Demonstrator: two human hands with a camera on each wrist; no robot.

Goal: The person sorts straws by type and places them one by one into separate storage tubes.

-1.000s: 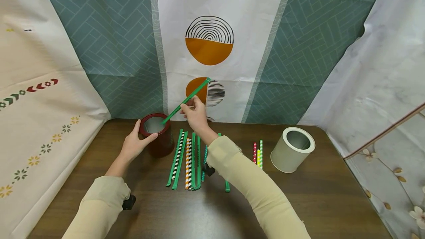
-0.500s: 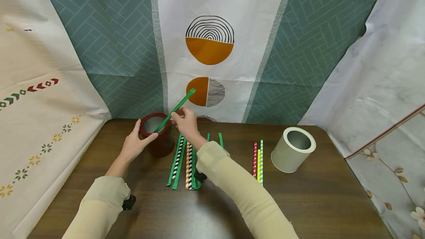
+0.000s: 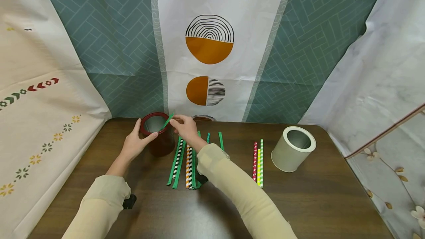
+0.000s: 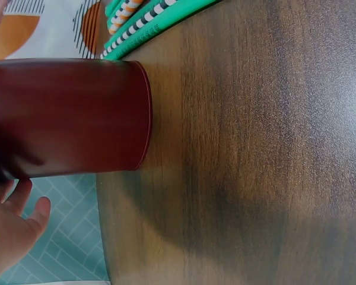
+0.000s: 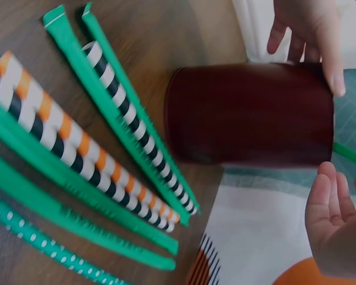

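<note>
My left hand [image 3: 134,144] holds the dark red canister [image 3: 162,145] at its rim, thumb on the near side and fingers on the left. The canister stands upright; its side fills much of the right wrist view. A green wrapped straw [image 3: 168,120] leans inside it, its top end sticking out over the right rim. My right hand [image 3: 186,128] is at the right of the rim, right beside the straw; in the right wrist view its fingers [image 5: 323,190] are loosely extended, and the straw passes apart from them. To the right lie green wrapped straws [image 3: 176,169] and black-and-white striped straws [image 3: 179,154].
An orange-striped straw [image 3: 187,165] lies among the row. Further right are a pink dotted straw [image 3: 255,161], a yellow straw [image 3: 258,167] and a green-striped straw [image 3: 261,158]. A cream canister [image 3: 289,154] stands at the right. Hanging cloth [image 3: 132,47] borders the table [image 3: 315,202].
The right hand has moved left and down to the canister with the green straw, which has slid deep inside and come free of the fingers. The left hand has stayed on the rim.
</note>
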